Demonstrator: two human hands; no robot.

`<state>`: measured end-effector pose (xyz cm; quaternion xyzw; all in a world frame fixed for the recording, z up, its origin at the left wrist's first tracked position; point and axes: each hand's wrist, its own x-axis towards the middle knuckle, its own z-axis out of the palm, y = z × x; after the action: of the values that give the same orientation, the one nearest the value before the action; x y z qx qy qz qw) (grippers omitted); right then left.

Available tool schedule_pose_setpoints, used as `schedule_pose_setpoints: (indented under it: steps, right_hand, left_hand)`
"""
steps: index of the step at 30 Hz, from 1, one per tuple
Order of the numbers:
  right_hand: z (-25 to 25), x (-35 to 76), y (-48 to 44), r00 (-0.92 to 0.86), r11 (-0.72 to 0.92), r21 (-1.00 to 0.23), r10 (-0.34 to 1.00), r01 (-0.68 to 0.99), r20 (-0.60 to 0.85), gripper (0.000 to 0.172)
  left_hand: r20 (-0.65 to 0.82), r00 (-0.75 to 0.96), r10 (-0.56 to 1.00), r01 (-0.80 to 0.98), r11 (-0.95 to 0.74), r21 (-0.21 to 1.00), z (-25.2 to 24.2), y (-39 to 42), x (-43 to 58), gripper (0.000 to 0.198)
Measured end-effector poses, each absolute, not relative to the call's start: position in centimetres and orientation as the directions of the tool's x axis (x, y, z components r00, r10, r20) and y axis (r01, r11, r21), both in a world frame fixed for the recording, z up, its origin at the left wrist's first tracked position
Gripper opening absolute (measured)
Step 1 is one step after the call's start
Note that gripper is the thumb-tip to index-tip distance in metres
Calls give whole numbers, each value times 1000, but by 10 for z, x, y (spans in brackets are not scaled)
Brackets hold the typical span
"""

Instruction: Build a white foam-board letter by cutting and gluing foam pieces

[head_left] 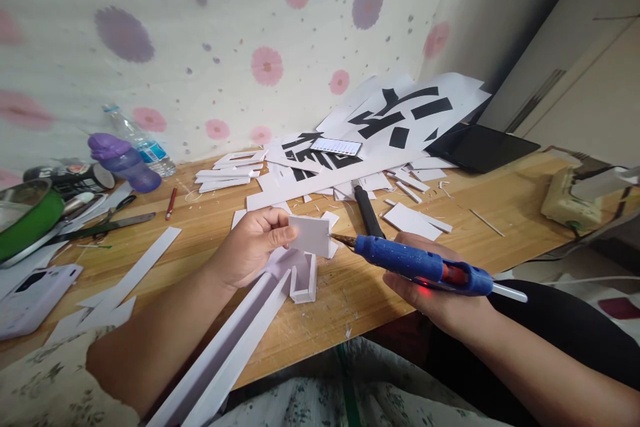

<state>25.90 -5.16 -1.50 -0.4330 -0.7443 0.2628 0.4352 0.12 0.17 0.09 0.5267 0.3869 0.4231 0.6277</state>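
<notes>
My left hand pinches a small white foam board piece by its left edge, between thumb and fingers. In my right hand is a blue hot glue gun, a white glue stick poking out of its back and a red light glowing underneath. Its nozzle points left and meets, or nearly meets, the piece's right edge. Below the piece lies a long white channel built from foam board strips, with a small open box shape at its far end.
Behind my hands are a black-handled cutter, loose foam board offcuts, and white sheets with black shapes under a phone. Bottles, scissors, a red pen and a green bowl stand left; a power strip sits right.
</notes>
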Motion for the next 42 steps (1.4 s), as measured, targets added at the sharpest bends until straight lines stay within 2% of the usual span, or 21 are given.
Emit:
schedule_pose_setpoints:
  steps: [6, 25, 29, 35, 42]
  right_hand:
    - [-16, 259, -52, -266, 512, -763, 858, 395, 439, 21]
    - [-23, 261, -51, -312, 554, -687, 833, 470, 458, 22]
    - [-19, 260, -52, -306, 545, -700, 838, 461, 451, 22]
    - [-16, 259, -52, -286, 539, -756, 841, 371, 459, 12]
    - [-15, 259, -54, -250, 502, -782, 864, 369, 437, 12]
  left_hand:
    - [-50, 347, 936, -129, 101, 986, 2, 2, 1, 37]
    - [-79, 337, 938, -172, 144, 975, 2, 2, 1, 36]
    - [-61, 352, 934, -189, 134, 973, 2, 3, 1, 34]
    - [-65, 352, 934, -172, 133, 976, 3, 2, 1, 35]
    - [-73, 345, 936, -151, 132, 980, 1, 3, 1, 37]
